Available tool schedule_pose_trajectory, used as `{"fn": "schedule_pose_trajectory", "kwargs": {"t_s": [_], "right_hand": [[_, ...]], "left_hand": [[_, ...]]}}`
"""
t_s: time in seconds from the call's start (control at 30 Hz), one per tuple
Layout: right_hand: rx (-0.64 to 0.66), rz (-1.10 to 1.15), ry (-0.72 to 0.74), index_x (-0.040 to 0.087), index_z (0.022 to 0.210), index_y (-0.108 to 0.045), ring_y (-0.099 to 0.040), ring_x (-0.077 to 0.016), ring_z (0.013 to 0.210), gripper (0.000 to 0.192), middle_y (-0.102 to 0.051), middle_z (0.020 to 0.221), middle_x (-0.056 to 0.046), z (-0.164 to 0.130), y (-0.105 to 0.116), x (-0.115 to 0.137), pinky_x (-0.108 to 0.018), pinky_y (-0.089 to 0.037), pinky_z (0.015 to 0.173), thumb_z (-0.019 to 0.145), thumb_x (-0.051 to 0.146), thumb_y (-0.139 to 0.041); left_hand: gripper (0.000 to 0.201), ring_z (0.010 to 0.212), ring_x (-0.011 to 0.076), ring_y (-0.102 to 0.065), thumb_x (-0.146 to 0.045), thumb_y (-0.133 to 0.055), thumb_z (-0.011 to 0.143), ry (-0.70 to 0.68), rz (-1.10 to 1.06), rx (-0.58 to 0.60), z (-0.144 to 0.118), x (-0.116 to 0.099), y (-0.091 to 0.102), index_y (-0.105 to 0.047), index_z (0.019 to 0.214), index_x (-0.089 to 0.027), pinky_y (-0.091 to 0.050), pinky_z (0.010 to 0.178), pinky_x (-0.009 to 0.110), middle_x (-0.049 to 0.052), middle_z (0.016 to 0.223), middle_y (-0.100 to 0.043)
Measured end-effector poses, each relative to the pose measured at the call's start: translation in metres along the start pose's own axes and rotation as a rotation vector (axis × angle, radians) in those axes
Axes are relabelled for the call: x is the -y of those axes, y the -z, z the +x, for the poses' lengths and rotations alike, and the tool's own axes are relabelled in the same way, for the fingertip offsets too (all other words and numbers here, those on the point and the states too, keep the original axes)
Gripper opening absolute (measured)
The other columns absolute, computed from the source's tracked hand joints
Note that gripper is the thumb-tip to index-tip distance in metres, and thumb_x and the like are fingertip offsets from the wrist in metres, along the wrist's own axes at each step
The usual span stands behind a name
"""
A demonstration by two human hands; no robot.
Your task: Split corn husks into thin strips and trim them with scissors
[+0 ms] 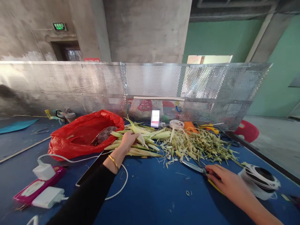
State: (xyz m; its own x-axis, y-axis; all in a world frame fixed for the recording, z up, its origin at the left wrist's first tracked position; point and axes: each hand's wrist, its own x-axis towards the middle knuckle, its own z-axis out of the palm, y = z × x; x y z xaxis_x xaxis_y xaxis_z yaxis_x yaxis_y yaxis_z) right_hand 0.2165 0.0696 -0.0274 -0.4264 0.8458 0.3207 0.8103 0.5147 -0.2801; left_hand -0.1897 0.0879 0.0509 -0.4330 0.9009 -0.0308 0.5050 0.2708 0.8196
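My left hand [127, 141] closed on pale leaf strips [138, 140] mid-table by the red bag [82, 137], my right hand [226, 181] gripping scissors [195, 168] near the front edge, spool [260, 181] beside it

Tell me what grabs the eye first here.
The red plastic bag at the table's left, against the blue table. Beside it, the left hand grips a bundle of pale green leaves; the right hand rests on scissors below the heap of trimmings.
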Motion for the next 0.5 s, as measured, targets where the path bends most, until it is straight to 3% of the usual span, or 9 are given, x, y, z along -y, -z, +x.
{"fn": "schedule_pose_trajectory", "kwargs": {"t_s": [0.13,0.3,0.4,0.5], "right_hand": [[-0.194,0.102,0.035,0.025,0.098,-0.062,-0.066,-0.0219,0.078,0.024,-0.068,0.093,-0.008,0.012,0.006,0.032,-0.030,-0.052,0.068,0.085,0.040,-0.049],[0.000,0.529,-0.060,0.025,0.097,-0.066,-0.064,-0.0213,0.081,0.030,-0.069,0.092,-0.005,0.048,0.023,0.112,-0.028,-0.050,0.068,0.084,0.047,-0.052],[0.102,0.840,-0.104,0.021,0.091,-0.067,-0.061,-0.0192,0.074,0.031,-0.068,0.080,-0.003,0.066,0.013,0.152,-0.027,-0.046,0.066,0.082,0.048,-0.055],[0.074,1.070,-0.171,0.017,0.078,-0.066,-0.055,-0.0157,0.067,0.027,-0.063,0.070,-0.001,0.071,-0.011,0.169,-0.026,-0.042,0.062,0.076,0.044,-0.063]], "left_hand": [[0.035,0.077,0.0178,-0.066,-0.041,-0.056,0.082,-0.037,-0.368,0.165,-0.043,-0.006,-0.008,-0.062,0.100,-0.012,-0.053,0.070,0.029,0.010,0.093,-0.070],[0.034,0.068,0.0171,-0.064,-0.044,-0.066,0.068,-0.086,-0.562,0.276,-0.096,-0.012,-0.028,-0.062,0.083,-0.014,-0.050,0.062,0.027,0.005,0.076,-0.068],[0.023,0.056,0.0128,-0.053,-0.037,-0.066,0.066,-0.173,-0.468,0.251,-0.110,-0.005,-0.039,-0.059,0.071,-0.016,-0.039,0.051,0.022,-0.002,0.060,-0.058],[0.017,0.055,0.0106,-0.045,-0.033,-0.062,0.070,-0.294,-0.278,0.198,-0.118,0.004,-0.048,-0.059,0.066,-0.017,-0.031,0.051,0.022,-0.005,0.056,-0.051]]}}
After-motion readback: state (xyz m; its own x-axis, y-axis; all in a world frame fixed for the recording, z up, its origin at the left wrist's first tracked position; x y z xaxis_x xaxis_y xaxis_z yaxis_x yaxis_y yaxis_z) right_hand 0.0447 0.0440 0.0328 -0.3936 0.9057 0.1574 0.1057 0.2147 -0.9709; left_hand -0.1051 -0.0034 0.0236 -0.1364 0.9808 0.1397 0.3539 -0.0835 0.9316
